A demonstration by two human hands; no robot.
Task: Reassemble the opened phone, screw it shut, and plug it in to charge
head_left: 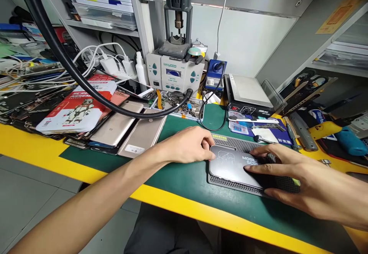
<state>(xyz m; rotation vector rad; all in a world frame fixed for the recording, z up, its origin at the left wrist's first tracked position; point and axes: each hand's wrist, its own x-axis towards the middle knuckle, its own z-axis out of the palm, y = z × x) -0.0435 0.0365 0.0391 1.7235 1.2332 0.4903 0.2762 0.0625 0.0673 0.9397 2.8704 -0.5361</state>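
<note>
On the green mat point(178, 183) of my bench point(169, 201), toward the right: one flat grey panel point(235, 167), rounded at the corners, pale lettering partly covered by my fingers, lying on a perforated grey pad point(228, 182). Hands, two, apart from each other, both on the panel. Left hand point(191, 146): thumb and curled finger at the left end; pinching or merely steadying, I cannot tell. Right hand point(297, 175): clasped across the right part, thumb at the near edge, forefinger on the face. Handling, in my judgement: best gripped lightly by the edges, both ends level, pressure even, fingertips off the print. Surroundings, behind: one parts tray point(203, 110), small pieces within; one grey hot-air station point(159, 71); one blue soldering station point(215, 70); one heating plate point(250, 89), black-fronted. Left: two gold phones, one bare-backed point(117, 125), one labelled point(143, 133); one red-and-white packet point(83, 110) atop a pile. Right: one blue tool pad point(283, 135), just beyond the perforated pad. Obstructions: one thick black hose point(64, 64), arching over the phones to the hot-air station, liable to catch a raised left arm; the tool pad, limiting room at the far side.
</note>
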